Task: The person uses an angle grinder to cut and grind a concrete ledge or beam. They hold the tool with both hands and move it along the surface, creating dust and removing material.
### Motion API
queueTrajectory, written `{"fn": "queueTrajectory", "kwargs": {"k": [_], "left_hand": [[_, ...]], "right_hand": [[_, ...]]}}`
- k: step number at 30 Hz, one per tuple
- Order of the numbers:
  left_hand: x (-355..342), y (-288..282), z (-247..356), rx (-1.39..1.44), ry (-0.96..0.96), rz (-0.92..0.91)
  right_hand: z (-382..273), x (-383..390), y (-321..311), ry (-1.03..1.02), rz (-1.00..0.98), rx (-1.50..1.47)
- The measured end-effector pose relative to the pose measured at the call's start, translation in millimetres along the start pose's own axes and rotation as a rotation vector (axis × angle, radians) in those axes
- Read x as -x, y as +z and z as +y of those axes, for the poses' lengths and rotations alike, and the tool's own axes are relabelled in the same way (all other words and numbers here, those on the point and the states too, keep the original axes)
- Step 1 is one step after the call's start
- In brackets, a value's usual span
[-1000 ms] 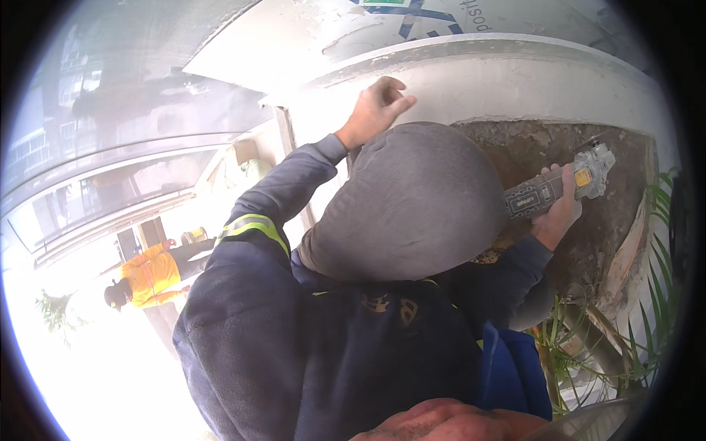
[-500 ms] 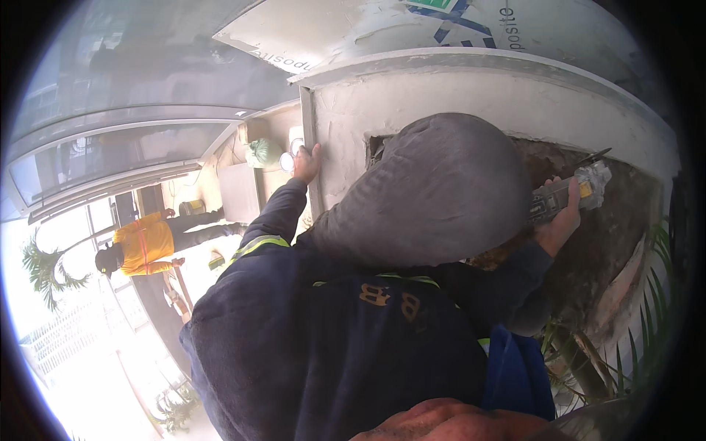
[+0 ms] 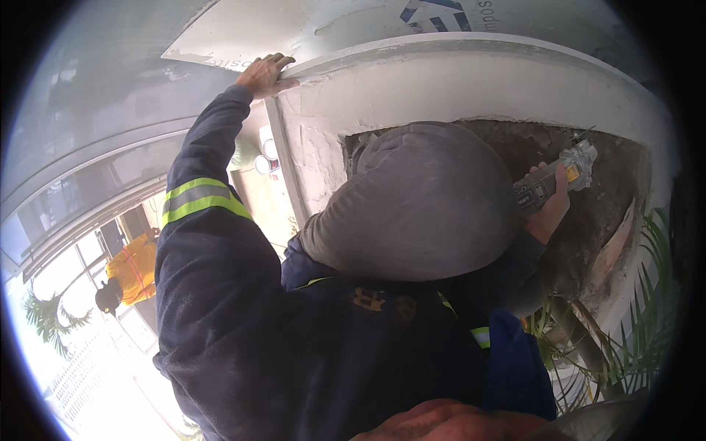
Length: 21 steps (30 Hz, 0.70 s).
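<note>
Grinder [image 3: 535,191]: grey tool with a yellow patch; it is on the right side, in front of the rough hole [image 3: 614,191] in the pale wall [image 3: 551,84]; its light grey head [image 3: 579,165] points up and to the right; a thin disc [image 3: 585,135] shows past the head; I cannot tell if the disc touches anything.
Right hand [image 3: 551,214]: bare; wrapped around the grinder, just behind its head; the thumb side shows best.
Left hand [image 3: 268,76]: bare and open; fingers and thumb spread apart; it lies at the left end of the long ledge [image 3: 412,53] on top of the wall, well apart from the grinder.
Jacket [image 3: 331,375]: dark blue; a shiny stripe [image 3: 198,198], yellow-green and grey, goes around the left sleeve.
Grey cloth [image 3: 434,206]: big and round, in the middle; it hides part of the hole and the back end of the grinder.
Board [image 3: 353,33]: big and pale with blue marks; it is above the ledge.
Tubs [image 3: 265,164]: two, white and round; they are below the left hand.
Plant [image 3: 647,283]: long green leaves; low on the right, near the hole.
Other person [image 3: 136,272]: yellow-orange top and dark cap; far off on the left.
</note>
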<state>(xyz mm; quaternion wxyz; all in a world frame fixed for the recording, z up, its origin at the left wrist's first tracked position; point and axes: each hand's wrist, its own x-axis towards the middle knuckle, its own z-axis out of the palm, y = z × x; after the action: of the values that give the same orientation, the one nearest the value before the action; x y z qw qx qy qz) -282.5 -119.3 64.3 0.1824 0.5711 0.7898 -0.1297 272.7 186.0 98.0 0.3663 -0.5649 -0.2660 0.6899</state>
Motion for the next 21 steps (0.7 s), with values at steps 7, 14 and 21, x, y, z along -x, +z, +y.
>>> {"fn": "queueTrajectory", "kwargs": {"k": [7, 14, 21], "left_hand": [[-4.1, 21.0, 3.8, 0.169, -0.024, 0.073], [-2.7, 19.9, -5.2, 0.158, 0.029, 0.158], [-11.5, 38.3, -2.8, 0.1, 0.075, 0.024]], "right_hand": [[1.7, -14.9, 6.0, 0.123, 0.053, -0.003], [-24.3, -8.2, 55.5, 0.136, 0.14, 0.277], [-111.2, -19.1, 40.4, 0.428, 0.004, 0.25]]}}
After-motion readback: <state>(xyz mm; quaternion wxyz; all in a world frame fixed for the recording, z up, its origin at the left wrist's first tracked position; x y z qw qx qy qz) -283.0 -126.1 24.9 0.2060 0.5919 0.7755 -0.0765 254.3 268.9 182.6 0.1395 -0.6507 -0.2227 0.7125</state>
